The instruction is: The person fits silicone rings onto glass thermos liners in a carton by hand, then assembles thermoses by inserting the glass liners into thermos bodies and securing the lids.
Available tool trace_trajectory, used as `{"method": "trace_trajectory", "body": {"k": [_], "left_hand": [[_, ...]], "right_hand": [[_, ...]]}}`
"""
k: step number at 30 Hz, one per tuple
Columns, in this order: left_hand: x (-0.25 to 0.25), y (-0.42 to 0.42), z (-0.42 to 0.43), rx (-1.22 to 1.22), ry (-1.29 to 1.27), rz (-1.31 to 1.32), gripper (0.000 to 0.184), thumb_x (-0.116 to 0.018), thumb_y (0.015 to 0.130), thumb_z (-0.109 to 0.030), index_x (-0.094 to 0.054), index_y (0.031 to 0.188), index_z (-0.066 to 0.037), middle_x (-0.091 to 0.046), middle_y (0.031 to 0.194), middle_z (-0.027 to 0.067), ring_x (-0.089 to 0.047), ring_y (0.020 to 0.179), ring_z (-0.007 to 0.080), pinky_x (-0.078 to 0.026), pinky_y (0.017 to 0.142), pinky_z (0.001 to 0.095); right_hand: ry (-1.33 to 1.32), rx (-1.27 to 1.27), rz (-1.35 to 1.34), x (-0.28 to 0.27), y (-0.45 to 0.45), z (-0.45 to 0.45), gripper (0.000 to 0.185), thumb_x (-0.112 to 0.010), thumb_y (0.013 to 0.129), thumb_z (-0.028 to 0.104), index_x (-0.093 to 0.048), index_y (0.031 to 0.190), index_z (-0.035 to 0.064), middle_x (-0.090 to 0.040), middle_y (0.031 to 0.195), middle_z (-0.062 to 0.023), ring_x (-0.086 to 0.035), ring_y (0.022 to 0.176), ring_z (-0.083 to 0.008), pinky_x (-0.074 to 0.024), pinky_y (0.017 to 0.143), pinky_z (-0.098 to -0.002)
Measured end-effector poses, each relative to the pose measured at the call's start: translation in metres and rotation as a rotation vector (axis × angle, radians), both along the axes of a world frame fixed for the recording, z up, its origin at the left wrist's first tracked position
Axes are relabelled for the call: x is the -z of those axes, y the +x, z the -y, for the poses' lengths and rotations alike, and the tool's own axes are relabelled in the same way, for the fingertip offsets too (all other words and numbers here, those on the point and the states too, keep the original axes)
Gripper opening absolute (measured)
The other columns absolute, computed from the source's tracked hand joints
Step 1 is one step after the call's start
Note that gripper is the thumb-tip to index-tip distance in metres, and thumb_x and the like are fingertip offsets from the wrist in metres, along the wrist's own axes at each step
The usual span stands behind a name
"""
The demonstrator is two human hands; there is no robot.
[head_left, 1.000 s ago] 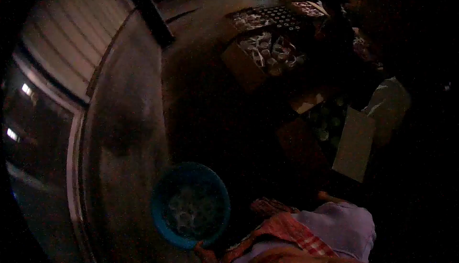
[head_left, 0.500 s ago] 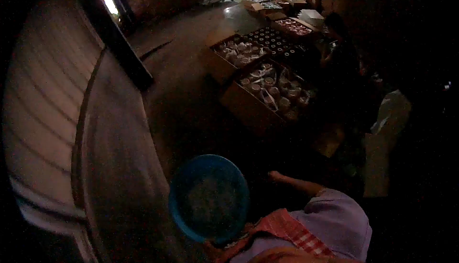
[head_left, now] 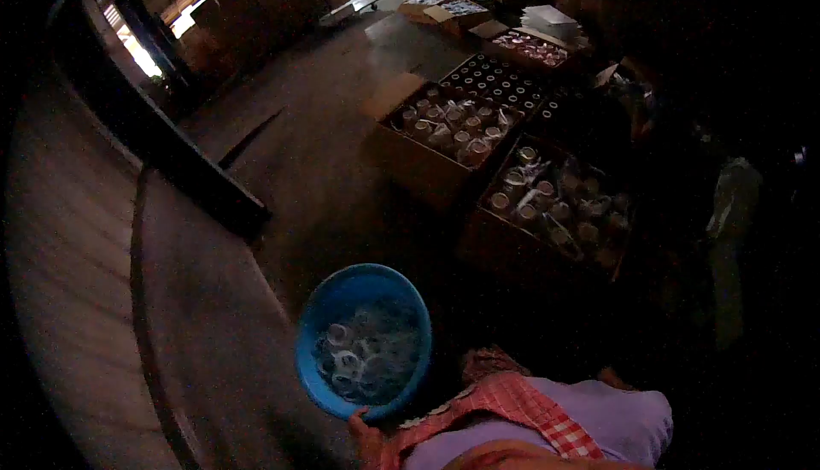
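Note:
A round blue basin (head_left: 309,372) is at the lower middle, tilted a little toward me. Inside it lie many clear, ring-shaped pieces (head_left: 346,363); the dim light hides their exact kind. My left hand (head_left: 366,429) grips the basin's near rim, fingers curled over the edge. On the right, only a bit of my arm shows beyond the lilac sleeve, and my right hand is lost from sight. A red checked apron covers my front.
Ahead on the floor stand cardboard boxes of jars in clear wrapping, a nearer box (head_left: 555,209) and another box (head_left: 444,128). Behind them are rows of dark round-topped items (head_left: 495,77) and more boxes (head_left: 465,8). A dark post (head_left: 171,141) and pale wall run along the left.
The view has shifted, and the boxes now sit further right. My right hand, stretched forward before, has gone out of sight. The ring-shaped pieces in the basin show more clearly.

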State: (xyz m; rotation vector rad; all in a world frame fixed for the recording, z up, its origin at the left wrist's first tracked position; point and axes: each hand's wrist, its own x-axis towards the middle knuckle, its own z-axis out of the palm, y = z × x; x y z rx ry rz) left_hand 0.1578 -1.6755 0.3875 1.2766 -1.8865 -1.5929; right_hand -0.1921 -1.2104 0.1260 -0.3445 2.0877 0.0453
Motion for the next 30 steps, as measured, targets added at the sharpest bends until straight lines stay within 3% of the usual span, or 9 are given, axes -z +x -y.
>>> {"method": "trace_trajectory", "body": {"k": [3,7,9,12,15,16,20,24,30], "left_hand": [[0.098,-0.047,0.119,-0.013,0.065,0.257,0.039,-0.046,0.074,0.003,-0.046,0.112,-0.002,-0.045,0.104,0.0129,-0.051,0.090,0.0227,-0.044,0.076,0.0332],[-0.025,-0.164,0.225,0.042,-0.210,0.207,0.035,-0.047,0.073,0.006,-0.049,0.107,-0.001,-0.048,0.103,0.0148,-0.050,0.091,0.0231,-0.044,0.079,0.0363],[0.183,-0.119,0.320,-0.035,-0.236,0.386,0.030,-0.053,0.070,0.004,-0.051,0.100,0.001,-0.049,0.099,0.0145,-0.051,0.087,0.0232,-0.043,0.078,0.0359],[0.148,-0.185,0.411,-0.233,0.271,0.071,0.031,-0.056,0.070,-0.001,-0.051,0.100,0.002,-0.050,0.099,0.0151,-0.051,0.087,0.0242,-0.043,0.079,0.0362],[0.145,-0.232,0.518,-0.224,0.374,0.038,0.032,-0.056,0.070,-0.005,-0.051,0.100,0.002,-0.050,0.099,0.0156,-0.051,0.087,0.0248,-0.043,0.079,0.0363],[0.139,-0.254,0.559,-0.211,0.382,0.038,0.032,-0.056,0.070,-0.006,-0.051,0.100,0.002,-0.051,0.099,0.0158,-0.051,0.087,0.0250,-0.043,0.079,0.0363],[0.135,-0.362,0.700,-0.156,0.445,-0.002,0.035,-0.056,0.070,-0.011,-0.051,0.101,0.003,-0.051,0.099,0.0164,-0.052,0.088,0.0258,-0.043,0.079,0.0364],[0.118,-0.471,0.850,-0.110,0.502,-0.005,0.038,-0.057,0.070,-0.016,-0.051,0.102,0.003,-0.052,0.099,0.0171,-0.052,0.088,0.0266,-0.043,0.080,0.0364],[0.141,-0.678,1.009,-0.085,0.563,-0.028,0.044,-0.057,0.070,-0.024,-0.052,0.103,0.004,-0.053,0.100,0.0180,-0.053,0.088,0.0278,-0.043,0.080,0.0365]], "right_hand": [[0.031,0.015,0.000,0.010,-0.054,0.067,0.028,-0.055,0.078,0.022,-0.059,0.101,0.0073,-0.058,0.101,-0.0138,-0.057,0.091,-0.0272,-0.0475,0.073,-0.0370],[-0.127,-0.081,-0.139,-0.006,-0.171,0.261,0.024,-0.056,0.077,0.019,-0.060,0.098,0.0071,-0.058,0.099,-0.0133,-0.056,0.090,-0.0267,-0.0478,0.072,-0.0367],[-0.363,-0.163,-0.260,-0.040,-0.240,0.417,0.023,-0.056,0.077,0.017,-0.060,0.097,0.0070,-0.058,0.099,-0.0130,-0.056,0.089,-0.0264,-0.0480,0.071,-0.0365],[-0.797,-0.214,-0.387,-0.137,-0.325,0.657,0.021,-0.057,0.077,0.014,-0.061,0.095,0.0068,-0.058,0.097,-0.0126,-0.056,0.089,-0.0260,-0.0483,0.070,-0.0363],[-1.008,0.325,-0.247,-0.213,-0.363,0.811,0.025,-0.055,0.080,0.018,-0.058,0.101,0.0053,-0.058,0.095,-0.0140,-0.056,0.080,-0.0216,-0.0472,0.070,-0.0332],[-1.069,0.573,-0.051,-0.194,-0.369,0.828,0.032,-0.056,0.081,0.023,-0.056,0.107,0.0039,-0.056,0.104,-0.0157,-0.055,0.090,-0.0272,-0.0465,0.075,-0.0362],[-0.663,0.015,-0.569,0.015,-0.363,0.729,0.036,-0.054,0.076,0.025,-0.057,0.107,0.0052,-0.058,0.103,-0.0194,-0.057,0.090,-0.0335,-0.0460,0.078,-0.0417],[-0.040,0.361,-0.020,-0.019,-0.308,0.659,0.035,-0.056,0.076,0.025,-0.058,0.104,0.0051,-0.059,0.099,-0.0185,-0.058,0.087,-0.0314,-0.0464,0.075,-0.0404],[0.026,0.465,0.001,-0.012,-0.435,0.764,0.032,-0.059,0.075,0.026,-0.059,0.099,0.0049,-0.060,0.093,-0.0171,-0.059,0.082,-0.0284,-0.0471,0.071,-0.0384]]}}
